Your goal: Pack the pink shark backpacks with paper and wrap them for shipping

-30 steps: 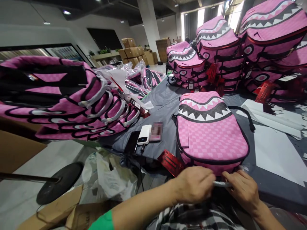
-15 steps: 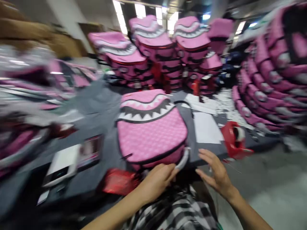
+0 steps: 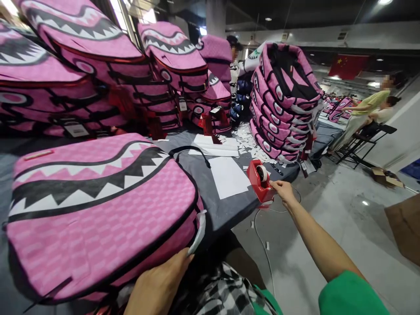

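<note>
A pink backpack (image 3: 108,218) with a black-and-white shark-mouth print lies flat on the grey-covered table at the left. At its near right side, my left hand (image 3: 160,280) is closed, fingertips pinching a white wrapping strip (image 3: 199,232) that sticks up from the bag's side. My right hand (image 3: 282,191) reaches out to the red tape dispenser (image 3: 257,183) at the table's edge. Its fingers are pinched together at the dispenser's cutting end, on the tape; the tape end itself is too small to make out. A roll of tape (image 3: 261,173) sits in the dispenser.
White paper sheets (image 3: 228,177) lie between backpack and dispenser, with paper scraps (image 3: 246,142) behind. Stacked pink backpacks (image 3: 173,57) line the back; another tall stack (image 3: 278,105) stands at the right. A cable (image 3: 262,245) trails over the floor. People are farther off at the right.
The view has swung right and closer. My right hand has gone from open in the air to pinching at the tape dispenser. My left hand still grips the white strip.
</note>
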Demonstrator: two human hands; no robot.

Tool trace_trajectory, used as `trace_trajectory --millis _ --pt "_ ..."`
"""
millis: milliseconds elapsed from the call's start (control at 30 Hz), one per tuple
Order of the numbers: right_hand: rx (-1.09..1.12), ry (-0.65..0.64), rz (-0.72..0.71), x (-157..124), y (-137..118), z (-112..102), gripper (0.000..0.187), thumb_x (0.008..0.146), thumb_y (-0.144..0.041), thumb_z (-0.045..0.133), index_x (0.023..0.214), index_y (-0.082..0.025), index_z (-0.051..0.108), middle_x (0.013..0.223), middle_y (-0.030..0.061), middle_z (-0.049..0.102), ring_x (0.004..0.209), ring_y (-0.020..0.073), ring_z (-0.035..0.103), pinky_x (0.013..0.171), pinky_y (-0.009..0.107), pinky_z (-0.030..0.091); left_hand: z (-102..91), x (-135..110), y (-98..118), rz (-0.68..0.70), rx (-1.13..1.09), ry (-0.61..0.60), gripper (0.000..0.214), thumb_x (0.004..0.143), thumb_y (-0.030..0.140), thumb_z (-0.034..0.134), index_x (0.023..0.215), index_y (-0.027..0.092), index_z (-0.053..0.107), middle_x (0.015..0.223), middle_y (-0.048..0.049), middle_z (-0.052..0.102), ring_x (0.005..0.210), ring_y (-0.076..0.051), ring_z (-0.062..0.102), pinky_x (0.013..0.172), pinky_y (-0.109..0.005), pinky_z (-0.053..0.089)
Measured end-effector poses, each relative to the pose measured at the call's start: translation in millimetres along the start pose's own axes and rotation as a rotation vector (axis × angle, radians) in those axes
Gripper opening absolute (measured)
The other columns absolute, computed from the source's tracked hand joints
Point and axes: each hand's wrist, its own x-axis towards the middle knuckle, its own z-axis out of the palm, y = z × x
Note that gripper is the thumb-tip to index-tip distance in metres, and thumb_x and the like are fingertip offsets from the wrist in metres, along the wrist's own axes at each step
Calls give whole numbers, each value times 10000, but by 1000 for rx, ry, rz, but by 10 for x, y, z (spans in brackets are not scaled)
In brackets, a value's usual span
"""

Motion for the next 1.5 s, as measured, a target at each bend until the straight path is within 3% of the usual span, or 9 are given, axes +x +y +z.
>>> trace_trajectory --millis 200,400,500,600,700,767,900,1067,1500 --pt "35 89 -46 -185 -93 -121 433 670 -616 659 628 -186 624 629 31 639 649 170 538 609 277 388 -47 21 -66 16 -78 -49 270 976 346 430 1108 281 656 904 2 776 729 -194 746 591 -235 493" --pt "532 76 158 -702 1 89 586 593 -749 704 657 -236 429 525 -65 444 476 92 343 442 213 255 -146 84 6 -74 -158 -98 263 973 365 421 981 278 670 728 33 734 607 -170 711 529 -220 439" --pt "640 -93 231 -1095 -121 571 667 572 -819 670 649 -253 327 513 -103 320 440 72 238 397 199 210 -275 114 138 -115 -225 -108 293 955 466 478 898 243 659 655 21 698 578 -167 688 527 -223 416" --pt "806 -474 291 -1689 -400 1006 579 709 -723 688 683 -237 374 523 -99 352 432 63 253 405 198 234 -384 131 249 -133 -263 -154 412 841 624 621 845 213 647 611 19 658 543 -158 641 525 -226 393" --pt "834 -832 209 -2198 -624 1190 489 828 -659 647 744 -216 457 539 -80 431 457 66 336 456 201 284 -425 141 295 -169 -269 -173 544 706 714 710 875 199 651 662 4 672 551 -158 613 508 -224 364" --pt "783 -887 122 -2357 -688 1245 494 829 -671 641 749 -206 493 572 -63 472 498 74 392 497 209 330 -417 137 301 -193 -261 -170 579 659 735 731 856 197 643 686 -5 678 563 -160 606 506 -223 351" --pt "779 -807 108 -2389 -695 1388 487 834 -666 636 746 -205 504 615 -56 475 525 78 404 505 212 347 -354 114 290 -193 -222 -139 531 693 704 721 790 193 611 640 -3 650 539 -154 581 511 -227 331" --pt "809 -806 126 -2412 -639 1519 475 833 -670 633 793 -210 519 619 -60 474 505 77 399 465 203 355 -307 111 240 -174 -252 -90 312 996 373 414 819 195 601 645 0 642 527 -130 570 534 -224 335" --pt "798 -916 281 -2163 -697 1730 457 603 -455 846 830 -203 541 587 -89 544 452 85 483 399 201 385 -463 165 231 -195 -456 -207 383 1007 348 380 1223 235 676 678 1 683 545 -121 617 561 -173 421"
